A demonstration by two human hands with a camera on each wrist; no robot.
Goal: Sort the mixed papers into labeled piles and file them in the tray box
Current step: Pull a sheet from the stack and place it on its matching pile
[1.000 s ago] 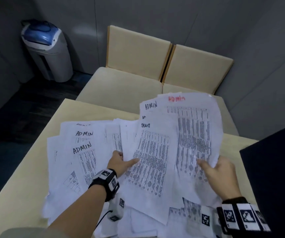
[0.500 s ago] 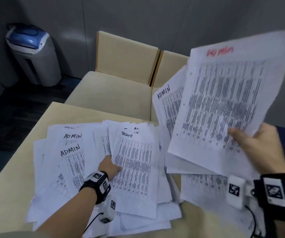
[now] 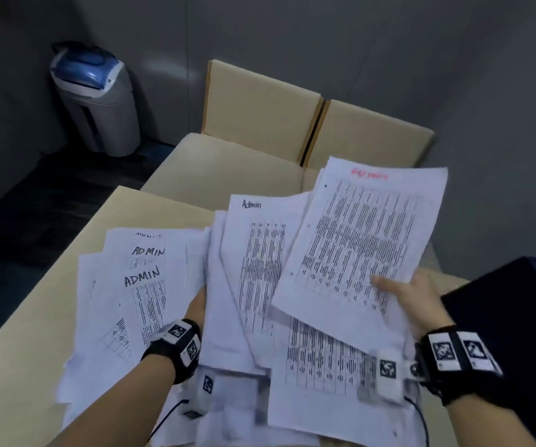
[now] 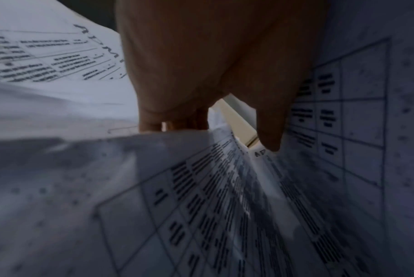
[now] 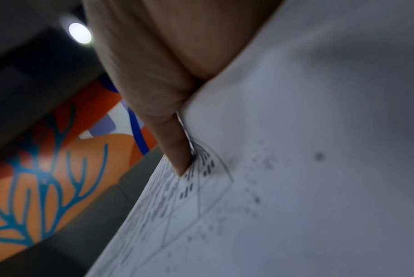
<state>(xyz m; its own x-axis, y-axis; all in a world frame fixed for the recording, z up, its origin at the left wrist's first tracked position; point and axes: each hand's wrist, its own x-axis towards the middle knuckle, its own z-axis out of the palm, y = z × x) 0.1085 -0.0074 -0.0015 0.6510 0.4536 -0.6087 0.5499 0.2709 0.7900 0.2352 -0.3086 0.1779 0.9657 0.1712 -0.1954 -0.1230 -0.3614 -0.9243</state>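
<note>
Sorting step: right hand (image 3: 416, 304) pinches a red-headed sheet (image 3: 362, 243); left hand (image 3: 197, 306) reaches under the spread papers (image 3: 141, 285), grip unclear. Next, probably lay it on a matching pile.

I see white papers (image 3: 170, 285) printed with black tables, one sheet (image 3: 360, 243) headed in red, on a pale tan surface (image 3: 34, 333), beside beige chairs (image 3: 260, 101) and a grey, blue-lidded bin (image 3: 99, 101).

Left hand (image 3: 197, 306) fingers hidden under papers (image 3: 228, 317).
</note>
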